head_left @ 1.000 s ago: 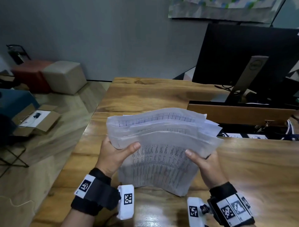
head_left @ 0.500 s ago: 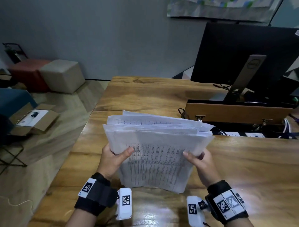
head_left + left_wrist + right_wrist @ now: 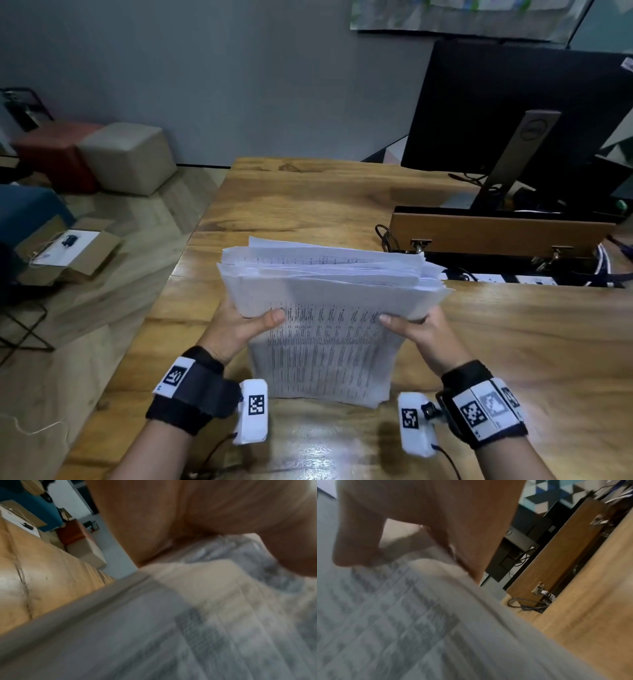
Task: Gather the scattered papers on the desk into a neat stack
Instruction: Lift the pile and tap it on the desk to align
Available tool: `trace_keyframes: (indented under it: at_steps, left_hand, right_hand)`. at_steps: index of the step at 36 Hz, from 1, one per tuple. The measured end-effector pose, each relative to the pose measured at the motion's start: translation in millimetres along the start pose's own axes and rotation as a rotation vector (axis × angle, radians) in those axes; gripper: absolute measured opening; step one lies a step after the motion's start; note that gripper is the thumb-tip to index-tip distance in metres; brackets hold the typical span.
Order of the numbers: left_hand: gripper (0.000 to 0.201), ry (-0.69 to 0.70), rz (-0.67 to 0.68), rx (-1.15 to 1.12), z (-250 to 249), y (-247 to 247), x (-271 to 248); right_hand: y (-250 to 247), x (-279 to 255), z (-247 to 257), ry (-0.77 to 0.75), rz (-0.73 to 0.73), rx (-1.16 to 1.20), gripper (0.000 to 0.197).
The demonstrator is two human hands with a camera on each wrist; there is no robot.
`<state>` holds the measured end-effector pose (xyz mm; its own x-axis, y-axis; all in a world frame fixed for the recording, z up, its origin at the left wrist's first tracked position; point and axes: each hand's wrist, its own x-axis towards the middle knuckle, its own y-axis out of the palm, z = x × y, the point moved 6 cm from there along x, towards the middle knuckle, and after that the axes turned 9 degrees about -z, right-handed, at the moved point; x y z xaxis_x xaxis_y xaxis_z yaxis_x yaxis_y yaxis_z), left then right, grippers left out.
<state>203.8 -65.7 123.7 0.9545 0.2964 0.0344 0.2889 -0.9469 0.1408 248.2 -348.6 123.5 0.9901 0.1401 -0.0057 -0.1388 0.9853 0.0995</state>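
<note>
1. While I watch the head view, I see a monitor [image 3: 513, 113] on its stand at the far right of the desk [image 3: 308, 205], with a raised wooden flap [image 3: 496, 233] and cables just beyond the stack of papers [image 3: 325, 308]. Two cube stools [image 3: 126, 157] and an open cardboard box [image 3: 68, 250] sit on the floor to the left. Bare desk lies beyond the stack and to its right; the desk's left edge runs close to my left hand [image 3: 236, 329]. The stack stands tilted on its lower edge on the desk. My left hand grips its left side, thumb across the front sheet; my right hand [image 3: 421, 329] grips the right side likewise. The top edges fan unevenly.

2. From the left wrist, blurred: the hand [image 3: 171, 520] holds the papers [image 3: 171, 628], thumb on the printed face, and desk wood [image 3: 42, 588] shows to the left.

3. From the right wrist, also blurred: the hand [image 3: 436, 513] pinches the sheets [image 3: 402, 615]; the flap [image 3: 565, 550] and cables lie behind.
</note>
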Motion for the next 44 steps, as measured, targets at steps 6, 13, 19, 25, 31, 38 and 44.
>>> trace_keyframes:
  at_steps: [6, 13, 19, 25, 31, 38, 44]
  left_hand:
    - [0.044, 0.080, -0.048, 0.129, -19, 17, 2]
    - [0.040, 0.192, -0.045, 0.071, -45, 17, 3]
    - [0.076, 0.142, -0.084, 0.033, -29, 8, 2]
    - [0.080, 0.147, -0.086, 0.007, -25, 14, -1]
    - [0.089, 0.132, -0.091, 0.004, -17, 10, 0]
    - [0.087, -0.009, -0.031, -0.012, 8, 5, 5]
    - [0.077, -0.191, 0.078, 0.148, 36, 8, 3]
  right_hand:
    - [9, 3, 16, -0.051, -0.044, -0.074, 0.054]
    - [4, -4, 44, -0.187, -0.059, -0.053, 0.050]
    - [-3, -7, 22, -0.127, -0.055, -0.010, 0.046]
    - [6, -9, 11, -0.061, -0.060, -0.002, 0.063]
    - [7, -9, 5, -0.050, -0.031, -0.025, 0.043]
    - [2, -5, -7, 0.012, 0.000, -0.019, 0.084]
    - [3, -3, -35, 0.090, 0.035, -0.160, 0.062]
